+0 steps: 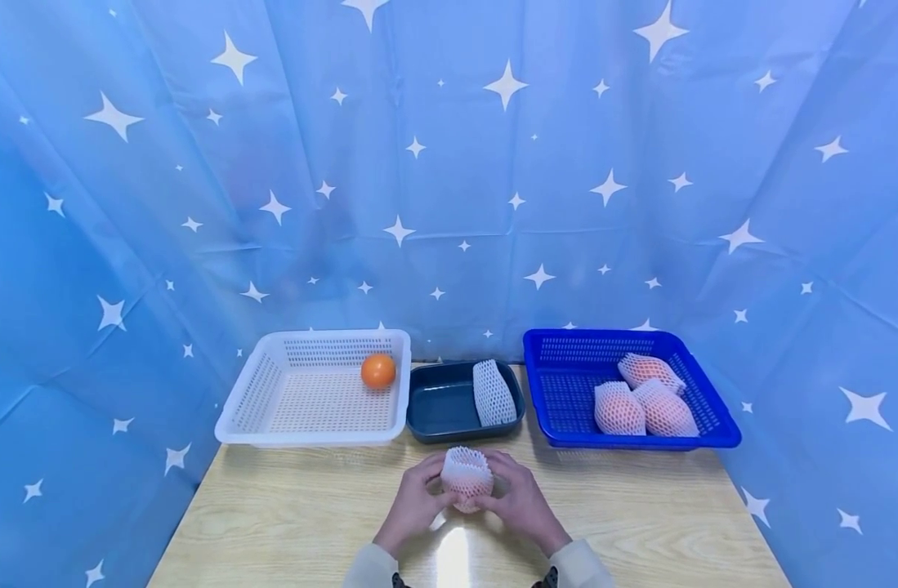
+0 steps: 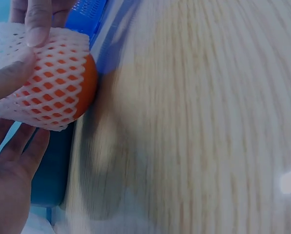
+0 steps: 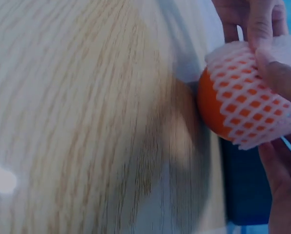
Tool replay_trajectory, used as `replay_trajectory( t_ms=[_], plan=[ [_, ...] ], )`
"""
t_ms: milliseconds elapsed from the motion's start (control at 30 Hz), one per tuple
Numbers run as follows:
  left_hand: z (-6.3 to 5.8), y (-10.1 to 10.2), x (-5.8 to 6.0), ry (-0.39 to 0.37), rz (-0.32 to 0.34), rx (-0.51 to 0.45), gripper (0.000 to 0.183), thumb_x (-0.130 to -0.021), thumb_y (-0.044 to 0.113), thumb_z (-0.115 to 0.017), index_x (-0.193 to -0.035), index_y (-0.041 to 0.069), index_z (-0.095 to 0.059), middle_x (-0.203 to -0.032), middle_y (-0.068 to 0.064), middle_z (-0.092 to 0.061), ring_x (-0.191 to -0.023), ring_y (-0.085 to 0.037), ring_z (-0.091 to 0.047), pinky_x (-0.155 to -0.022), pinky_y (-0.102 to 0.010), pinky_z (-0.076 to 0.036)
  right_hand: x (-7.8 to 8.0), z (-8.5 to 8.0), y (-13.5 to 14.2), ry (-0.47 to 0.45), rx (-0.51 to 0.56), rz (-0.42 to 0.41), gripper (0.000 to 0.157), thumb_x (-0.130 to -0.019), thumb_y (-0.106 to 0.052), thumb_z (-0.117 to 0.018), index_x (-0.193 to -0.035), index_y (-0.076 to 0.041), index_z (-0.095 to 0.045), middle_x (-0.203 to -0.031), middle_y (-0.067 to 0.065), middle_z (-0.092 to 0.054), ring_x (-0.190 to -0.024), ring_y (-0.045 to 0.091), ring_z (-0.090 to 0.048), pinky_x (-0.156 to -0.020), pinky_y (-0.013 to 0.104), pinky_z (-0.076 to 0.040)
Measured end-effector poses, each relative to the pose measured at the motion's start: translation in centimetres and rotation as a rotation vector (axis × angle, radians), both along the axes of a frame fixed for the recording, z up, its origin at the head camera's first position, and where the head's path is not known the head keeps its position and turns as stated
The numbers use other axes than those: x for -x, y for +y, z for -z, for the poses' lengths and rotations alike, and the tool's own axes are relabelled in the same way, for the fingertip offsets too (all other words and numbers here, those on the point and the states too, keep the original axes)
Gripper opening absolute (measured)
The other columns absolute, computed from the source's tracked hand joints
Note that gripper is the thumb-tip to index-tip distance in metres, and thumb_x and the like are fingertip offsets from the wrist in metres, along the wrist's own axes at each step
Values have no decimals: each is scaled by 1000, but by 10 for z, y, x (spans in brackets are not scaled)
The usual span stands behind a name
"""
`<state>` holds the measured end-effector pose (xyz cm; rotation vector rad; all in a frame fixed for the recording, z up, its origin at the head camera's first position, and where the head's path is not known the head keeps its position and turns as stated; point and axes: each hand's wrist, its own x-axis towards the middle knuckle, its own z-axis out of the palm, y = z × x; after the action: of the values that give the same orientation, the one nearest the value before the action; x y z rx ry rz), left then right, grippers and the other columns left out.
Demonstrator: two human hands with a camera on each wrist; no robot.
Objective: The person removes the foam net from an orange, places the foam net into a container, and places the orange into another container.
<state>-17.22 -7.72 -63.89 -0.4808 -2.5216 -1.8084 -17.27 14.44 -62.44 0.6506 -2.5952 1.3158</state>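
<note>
I see the left grip (image 1: 419,500) and the right grip (image 1: 519,496), both holding one orange (image 3: 209,105) inside a foam net sleeve (image 1: 465,472). Uneven squeezing could make the fruit slip out and roll over the tabletop (image 1: 287,506). Forward, the dark tray's (image 1: 444,404) rim is near; sideways, before the white basket (image 1: 309,438) and blue basket (image 1: 632,442), I have room.
</note>
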Motion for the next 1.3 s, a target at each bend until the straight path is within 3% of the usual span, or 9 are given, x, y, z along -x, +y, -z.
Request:
replay_trajectory(
  t_ms=[233,400,533,633,800,967,1133,1300],
  plan=[
    [-6,-1,1,-47,-71,-32,30,-81,10,-84,-110,17,-80,-121,1,-75,-122,-25,-66,-107,-41,-55,-2,1,1,-22,88,29,40,-76,-24,-90,-113,-26,-78,-123,-8,-74,-115,15,-69,-102,39,-58],
    [-13,5,1,-15,-160,-68,30,-78,-4,-76,-99,17,-82,-107,2,-79,-109,-17,-70,-101,-32,-55,-2,-2,-5,-35,154,90,33,-76,-15,-90,-106,-22,-81,-114,-9,-77,-109,13,-71,-97,35,-59],
    [-16,6,2,-24,-178,-88,27,-81,-3,-76,-98,17,-82,-105,2,-78,-103,-10,-69,-95,-24,-55,-1,-3,-8,-83,210,147,32,-74,-10,-90,-103,-22,-82,-107,-12,-78,-103,7,-71,-94,30,-59],
    [-14,3,2,-45,-133,-110,27,-84,4,-79,-109,15,-79,-112,-3,-76,-106,-15,-69,-95,-26,-58,-1,-2,-10,-107,250,177,28,-75,-10,-89,-100,-21,-82,-101,-11,-79,-97,4,-71,-90,27,-60],
    [-7,-7,0,-175,2,-133,62,-80,20,-88,-136,19,-62,-135,-9,-64,-121,-31,-66,-102,-37,-58,0,-2,-13,-130,321,222,21,-77,-8,-88,-95,-18,-82,-94,-5,-79,-88,2,-70,-82,22,-60],
    [3,-10,-3,-192,110,-19,86,-74,24,-93,-147,15,-50,-141,-10,-60,-130,-30,-61,-109,-36,-54,-2,-2,-15,-207,390,266,19,-76,-8,-89,-93,-14,-82,-90,1,-78,-80,0,-66,-74,19,-58],
    [6,-5,-5,-190,110,52,85,-72,23,-95,-144,9,-51,-139,-6,-62,-129,-27,-61,-109,-36,-53,-6,-2,-18,-302,443,254,19,-78,-10,-88,-96,-11,-81,-90,6,-78,-75,2,-63,-67,19,-56],
    [5,-6,-5,-264,97,-2,81,-74,25,-94,-142,9,-53,-139,-8,-62,-130,-28,-61,-109,-41,-54,-7,-4,-19,-337,434,226,21,-79,-13,-88,-99,-9,-80,-94,7,-78,-78,3,-65,-70,19,-57]
  ],
)
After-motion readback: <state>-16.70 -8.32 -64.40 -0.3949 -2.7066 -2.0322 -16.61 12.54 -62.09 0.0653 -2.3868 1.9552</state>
